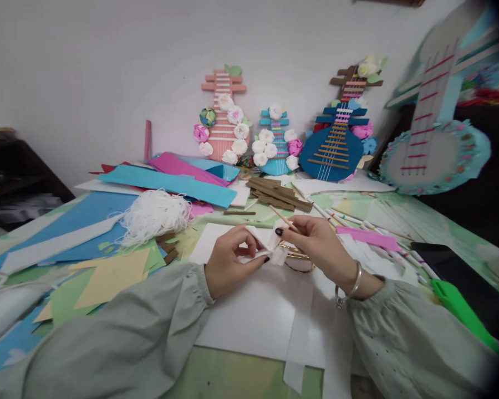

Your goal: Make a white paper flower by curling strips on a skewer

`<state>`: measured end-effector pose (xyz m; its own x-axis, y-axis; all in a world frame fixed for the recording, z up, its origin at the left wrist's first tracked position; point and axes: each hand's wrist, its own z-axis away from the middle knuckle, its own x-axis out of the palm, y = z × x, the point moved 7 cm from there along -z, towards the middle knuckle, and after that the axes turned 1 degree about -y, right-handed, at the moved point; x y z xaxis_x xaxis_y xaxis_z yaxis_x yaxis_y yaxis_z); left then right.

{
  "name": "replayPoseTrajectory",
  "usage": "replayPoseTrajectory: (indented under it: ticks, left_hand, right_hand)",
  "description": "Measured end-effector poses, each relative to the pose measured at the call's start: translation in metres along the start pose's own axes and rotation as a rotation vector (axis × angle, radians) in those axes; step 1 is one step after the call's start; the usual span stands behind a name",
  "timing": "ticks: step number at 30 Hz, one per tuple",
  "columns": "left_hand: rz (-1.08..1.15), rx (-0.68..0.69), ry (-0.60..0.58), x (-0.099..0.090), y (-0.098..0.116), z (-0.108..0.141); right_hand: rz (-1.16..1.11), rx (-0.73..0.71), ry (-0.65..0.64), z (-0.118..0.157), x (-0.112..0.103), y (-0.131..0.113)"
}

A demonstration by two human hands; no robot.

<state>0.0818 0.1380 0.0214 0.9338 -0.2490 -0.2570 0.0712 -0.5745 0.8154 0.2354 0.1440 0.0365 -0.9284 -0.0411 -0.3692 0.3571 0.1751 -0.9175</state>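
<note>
My left hand (235, 255) pinches a small folded piece of white paper (255, 239) between thumb and fingers. In my right hand (322, 241) is a thin wooden stick (283, 218), gripped between thumb and forefinger and pointing up to the left. The right fingertips meet the paper's right side; whether they grip it too is hard to tell. Gold-coloured loops (297, 255) lie just beneath the right hand, partly covered, their kind unclear. Below both hands is a white board (241, 316) with a narrow pale strip (297, 343) lying across it.
Left lie a heap of white string (156, 216), yellow paper pieces (116, 277) and coloured sheets (170, 183). Brown strips (276, 194) are behind the hands. A black phone (457, 277) and green tool (461, 310) sit right. Flower-trimmed paper lutes (330, 149) lean against the wall.
</note>
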Motion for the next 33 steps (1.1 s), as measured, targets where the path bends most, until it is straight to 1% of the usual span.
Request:
replayPoseTrajectory:
  ticks: [2, 4, 6, 8, 11, 12, 13, 14, 16, 18, 19, 22, 23, 25, 28, 33]
  left_hand:
    - [-0.092, 0.023, 0.01, 0.001, 0.002, 0.001]
    - [-0.177, 0.041, 0.037, 0.001, 0.006, 0.002]
    - [-0.254, 0.058, 0.07, 0.0, 0.01, 0.004]
    - [-0.272, 0.063, 0.064, 0.001, 0.013, 0.006]
    - [-0.162, 0.032, -0.03, 0.005, 0.012, 0.008]
    - [-0.099, 0.001, -0.048, 0.005, 0.011, 0.008]
    - [-0.03, -0.036, -0.042, 0.002, 0.008, 0.006]
    - [0.043, -0.086, 0.003, -0.002, 0.005, 0.005]
    - [0.172, -0.172, 0.139, -0.013, -0.002, 0.001]
    - [0.241, -0.217, 0.185, -0.017, -0.006, -0.003]
    - [0.265, -0.23, 0.169, -0.015, -0.007, -0.006]
    - [0.35, -0.294, 0.023, -0.003, -0.012, -0.009]
    - [0.368, -0.313, -0.005, 0.0, -0.015, -0.009]
    - [0.387, -0.33, -0.024, 0.003, -0.02, -0.008]
    - [0.39, -0.312, -0.005, 0.001, -0.023, -0.008]
    - [0.364, -0.271, 0.006, 0.0, -0.019, -0.009]
  right_hand:
    - [0.087, -0.045, 0.012, 0.002, 0.001, -0.004]
    - [0.22, -0.086, 0.019, 0.005, 0.004, -0.009]
    - [0.321, -0.121, -0.005, 0.008, 0.008, -0.014]
    - [0.374, -0.16, -0.026, 0.012, 0.012, -0.019]
    - [0.377, -0.198, -0.018, 0.013, 0.013, -0.021]
    - [0.369, -0.192, -0.014, 0.013, 0.013, -0.019]
    - [0.363, -0.178, -0.018, 0.012, 0.013, -0.017]
    - [0.359, -0.164, -0.026, 0.011, 0.013, -0.014]
    - [0.364, -0.146, -0.053, 0.011, 0.016, -0.011]
    - [0.374, -0.135, -0.086, 0.011, 0.019, -0.01]
    - [0.376, -0.127, -0.1, 0.012, 0.02, -0.009]
    - [0.356, -0.119, -0.143, 0.013, 0.025, -0.009]
    - [0.349, -0.128, -0.157, 0.013, 0.026, -0.009]
    - [0.347, -0.154, -0.171, 0.013, 0.027, -0.01]
    - [0.36, -0.176, -0.167, 0.011, 0.025, -0.008]
    - [0.311, -0.172, -0.18, 0.01, 0.024, -0.005]
